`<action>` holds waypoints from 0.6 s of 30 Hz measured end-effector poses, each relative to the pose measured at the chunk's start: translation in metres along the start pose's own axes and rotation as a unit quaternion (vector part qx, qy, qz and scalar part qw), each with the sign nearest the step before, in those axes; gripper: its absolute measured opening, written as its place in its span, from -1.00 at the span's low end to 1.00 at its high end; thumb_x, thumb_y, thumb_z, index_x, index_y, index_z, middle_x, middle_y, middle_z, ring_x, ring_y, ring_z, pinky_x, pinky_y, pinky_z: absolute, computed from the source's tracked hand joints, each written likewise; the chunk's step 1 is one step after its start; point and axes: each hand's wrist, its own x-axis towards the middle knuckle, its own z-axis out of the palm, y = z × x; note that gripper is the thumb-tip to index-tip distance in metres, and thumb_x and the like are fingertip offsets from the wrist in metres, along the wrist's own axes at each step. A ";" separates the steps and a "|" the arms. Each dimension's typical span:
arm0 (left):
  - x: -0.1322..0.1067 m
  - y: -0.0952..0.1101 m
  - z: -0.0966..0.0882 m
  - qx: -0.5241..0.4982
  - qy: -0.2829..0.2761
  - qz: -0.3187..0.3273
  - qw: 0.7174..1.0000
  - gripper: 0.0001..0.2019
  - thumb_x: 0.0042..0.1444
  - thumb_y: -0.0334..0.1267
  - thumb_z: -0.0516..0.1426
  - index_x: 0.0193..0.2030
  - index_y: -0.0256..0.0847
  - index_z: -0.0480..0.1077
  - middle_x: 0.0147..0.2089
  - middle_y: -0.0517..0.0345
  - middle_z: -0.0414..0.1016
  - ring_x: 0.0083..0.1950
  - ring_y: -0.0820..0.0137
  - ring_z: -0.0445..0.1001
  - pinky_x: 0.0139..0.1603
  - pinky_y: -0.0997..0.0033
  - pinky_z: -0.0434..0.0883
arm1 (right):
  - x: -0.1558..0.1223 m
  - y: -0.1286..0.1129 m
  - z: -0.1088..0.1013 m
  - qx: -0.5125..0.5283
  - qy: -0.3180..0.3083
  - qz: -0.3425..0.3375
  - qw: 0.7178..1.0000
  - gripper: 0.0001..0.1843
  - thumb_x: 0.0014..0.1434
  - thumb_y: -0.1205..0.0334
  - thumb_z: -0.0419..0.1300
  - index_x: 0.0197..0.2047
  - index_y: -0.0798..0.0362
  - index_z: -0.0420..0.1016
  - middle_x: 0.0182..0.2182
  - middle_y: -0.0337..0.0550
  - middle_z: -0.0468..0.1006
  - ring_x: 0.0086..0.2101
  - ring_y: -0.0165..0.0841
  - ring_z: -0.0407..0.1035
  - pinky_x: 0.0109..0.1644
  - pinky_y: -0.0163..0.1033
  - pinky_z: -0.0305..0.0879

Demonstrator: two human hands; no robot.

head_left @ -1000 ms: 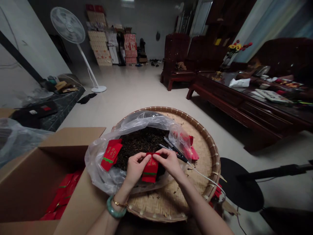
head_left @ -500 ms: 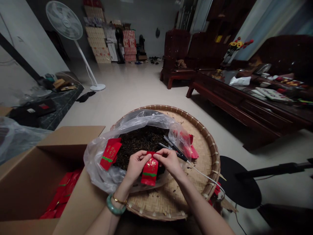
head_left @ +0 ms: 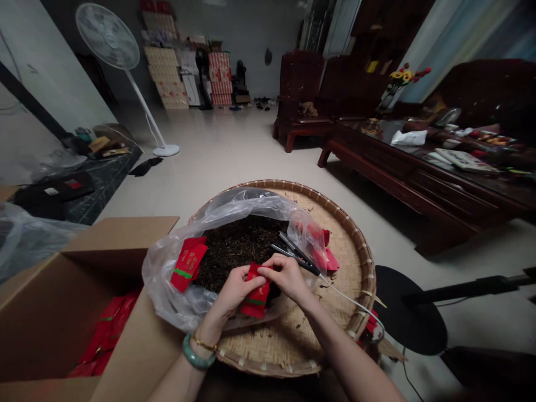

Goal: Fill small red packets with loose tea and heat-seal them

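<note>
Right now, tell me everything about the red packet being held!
The packet is red and oblong, with partly covered gold writing and a green band near its bottom. It looks like thin plastic and tilts slightly in front of the clear bag. The left hand and right hand hold its upper part.

Left hand (head_left: 234,291) and right hand (head_left: 288,279), fingers pinching small red rectangular green-banded packet (head_left: 255,301) over round woven bamboo tray (head_left: 288,347). From packet: black corded tong-shaped tool (head_left: 309,264) at two o'clock, open brown cardboard box (head_left: 140,340) at nine.
</note>
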 end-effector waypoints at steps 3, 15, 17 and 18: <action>-0.002 0.001 0.005 -0.033 -0.016 -0.022 0.999 -0.55 -0.31 -0.18 0.37 -0.26 -0.32 0.40 -0.41 0.15 0.53 -0.45 0.41 0.50 -0.42 0.48 0.39 | -0.001 0.000 -0.001 -0.009 0.003 -0.018 1.000 -0.84 0.00 0.16 0.27 -0.52 0.05 0.57 -0.55 -0.21 0.47 -0.48 -0.39 0.32 -0.39 -0.30 0.23; 0.000 -0.002 0.011 0.039 0.024 0.011 0.999 -0.77 -0.32 -0.32 0.32 -0.48 -0.36 0.43 -0.57 0.21 0.46 -0.54 0.46 0.41 -0.51 0.53 0.32 | 0.001 -0.006 -0.003 -0.116 -0.040 -0.079 0.989 -0.88 0.10 0.22 0.21 -0.29 0.05 0.54 -0.38 -0.19 0.53 -0.37 -0.39 0.37 -0.29 -0.31 0.25; 0.000 -0.001 0.011 0.084 0.028 0.024 0.996 -0.82 -0.33 -0.36 0.31 -0.52 -0.34 0.44 -0.59 0.23 0.45 -0.55 0.47 0.38 -0.52 0.54 0.31 | 0.003 -0.008 -0.002 -0.162 -0.066 -0.093 0.980 -0.88 0.10 0.20 0.22 -0.35 0.05 0.54 -0.42 -0.20 0.53 -0.40 -0.40 0.37 -0.32 -0.33 0.22; 0.000 -0.001 0.012 0.096 0.028 0.025 0.995 -0.82 -0.33 -0.36 0.31 -0.52 -0.34 0.44 -0.59 0.23 0.46 -0.54 0.46 0.39 -0.51 0.53 0.31 | 0.004 -0.008 -0.001 -0.186 -0.077 -0.101 0.974 -0.85 0.12 0.18 0.21 -0.41 0.05 0.53 -0.46 -0.20 0.53 -0.43 -0.41 0.36 -0.34 -0.34 0.20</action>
